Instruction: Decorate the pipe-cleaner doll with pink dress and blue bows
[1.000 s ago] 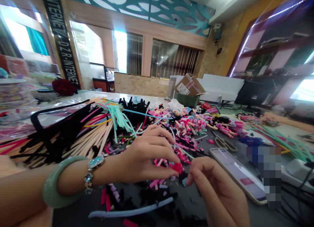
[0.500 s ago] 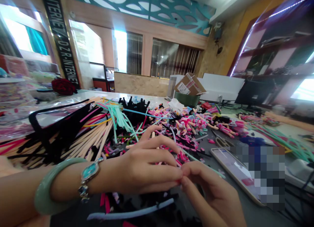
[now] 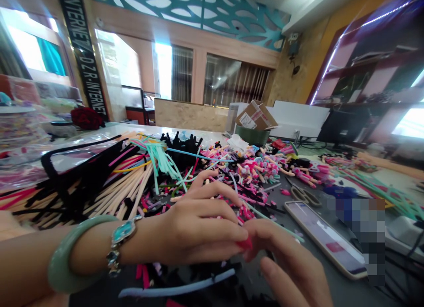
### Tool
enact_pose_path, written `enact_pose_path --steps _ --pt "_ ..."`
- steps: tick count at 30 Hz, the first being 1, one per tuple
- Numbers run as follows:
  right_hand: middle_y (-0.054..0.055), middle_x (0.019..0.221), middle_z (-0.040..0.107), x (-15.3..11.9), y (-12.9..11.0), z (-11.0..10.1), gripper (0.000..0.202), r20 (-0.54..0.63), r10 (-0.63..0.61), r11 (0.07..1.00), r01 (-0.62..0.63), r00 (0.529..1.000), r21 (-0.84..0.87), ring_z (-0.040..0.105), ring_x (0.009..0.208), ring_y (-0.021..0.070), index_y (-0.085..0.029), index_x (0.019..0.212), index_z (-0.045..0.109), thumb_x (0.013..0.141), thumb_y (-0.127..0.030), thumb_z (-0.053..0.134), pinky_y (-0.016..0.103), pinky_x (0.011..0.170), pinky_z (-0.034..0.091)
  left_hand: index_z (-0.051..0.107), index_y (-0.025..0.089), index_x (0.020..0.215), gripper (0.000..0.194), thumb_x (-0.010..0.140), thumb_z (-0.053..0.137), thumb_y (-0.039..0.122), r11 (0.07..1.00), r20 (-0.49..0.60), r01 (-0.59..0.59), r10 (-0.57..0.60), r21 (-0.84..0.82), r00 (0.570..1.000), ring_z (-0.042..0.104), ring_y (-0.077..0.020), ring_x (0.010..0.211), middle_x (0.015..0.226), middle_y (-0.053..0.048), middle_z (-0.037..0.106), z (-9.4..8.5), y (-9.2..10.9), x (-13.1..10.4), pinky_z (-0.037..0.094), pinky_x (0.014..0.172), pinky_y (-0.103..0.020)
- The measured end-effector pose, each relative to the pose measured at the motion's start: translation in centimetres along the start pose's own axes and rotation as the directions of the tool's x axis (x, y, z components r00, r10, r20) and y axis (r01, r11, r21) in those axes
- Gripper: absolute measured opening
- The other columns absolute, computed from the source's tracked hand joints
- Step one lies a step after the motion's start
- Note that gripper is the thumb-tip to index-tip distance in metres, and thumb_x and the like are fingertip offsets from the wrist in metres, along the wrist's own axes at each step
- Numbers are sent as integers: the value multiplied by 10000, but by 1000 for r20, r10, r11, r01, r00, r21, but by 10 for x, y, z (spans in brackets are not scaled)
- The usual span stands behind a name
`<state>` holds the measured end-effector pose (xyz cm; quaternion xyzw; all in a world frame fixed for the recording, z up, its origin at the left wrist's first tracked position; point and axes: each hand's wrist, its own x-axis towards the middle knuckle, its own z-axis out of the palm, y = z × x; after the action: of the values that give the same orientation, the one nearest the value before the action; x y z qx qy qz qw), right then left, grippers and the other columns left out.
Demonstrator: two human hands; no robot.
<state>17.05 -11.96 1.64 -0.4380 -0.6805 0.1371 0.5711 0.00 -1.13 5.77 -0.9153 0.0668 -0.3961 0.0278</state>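
Note:
My left hand (image 3: 198,225), with a green bangle and a turquoise bracelet at the wrist, reaches in from the left. Its fingertips are closed on a small red piece (image 3: 245,244), mostly hidden by the fingers; its exact kind cannot be made out. My right hand (image 3: 291,265) is close on the right side. Its index finger touches or nearly touches the red piece, while the thumb stands apart from it. Below both hands a pale blue pipe cleaner (image 3: 179,289) lies on the dark table. Behind them spreads a heap of short pink, purple and black pipe cleaner pieces (image 3: 251,190).
Beige pipe cleaners (image 3: 132,187) lie bundled at left, with mint ones (image 3: 165,161) above. Small pink figures (image 3: 261,165) are piled farther back. Scissors (image 3: 303,195) and a phone (image 3: 324,238) lie at right. A cardboard box (image 3: 256,115) stands in a green container (image 3: 253,134).
My right thumb has come away from the index finger, opening the pinch. More of the red piece now shows at my left fingertips. My left hand has hardly moved.

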Motion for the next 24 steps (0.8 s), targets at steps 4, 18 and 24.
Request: enact_pose_path --steps 4,18,24 --pt "6 780 661 0 1 2 133 -4 45 998 -45 999 -53 642 695 150 -223 923 629 821 -183 554 232 627 513 667 150 885 110 778 693 153 999 -9 32 -32 11 999 597 -182 950 762 -7 708 2 3 -2 241 1068 -429" --pt "-29 672 613 4 8 5 117 0 91 973 -89 996 -215 591 594 103 -213 786 596 880 -228 527 174 551 483 678 178 824 92 742 721 184 894 10 325 -338 -309 941 573 -189 913 726 -20 686 11 -2 0 461 854 -317" --pt "-54 692 646 6 6 3 85 -41 -125 923 101 991 -372 613 579 59 -221 799 602 826 -142 589 97 569 478 685 165 791 40 779 682 202 777 129 467 -459 -421 879 594 -164 856 790 -33 683 17 -2 -3 473 836 -310"
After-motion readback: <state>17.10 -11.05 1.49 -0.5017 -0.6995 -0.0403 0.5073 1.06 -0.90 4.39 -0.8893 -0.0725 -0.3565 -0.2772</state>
